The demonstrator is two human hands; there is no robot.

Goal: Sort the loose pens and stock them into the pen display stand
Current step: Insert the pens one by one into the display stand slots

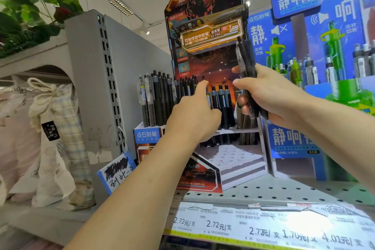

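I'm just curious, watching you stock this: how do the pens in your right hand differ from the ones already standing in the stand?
The bundle of pens is loose, gripped by the right hand and tilted; the stocked pens stand upright in rows in the display stand, unheld. Both are mostly dark-barrelled.

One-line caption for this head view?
Right hand grips a bundle of dark pens while the left hand reaches into the pen display stand.

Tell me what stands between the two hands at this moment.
In the head view, a cluster of black pens upright in the display stand stands between the left hand and the right hand, which grips a pen bundle.
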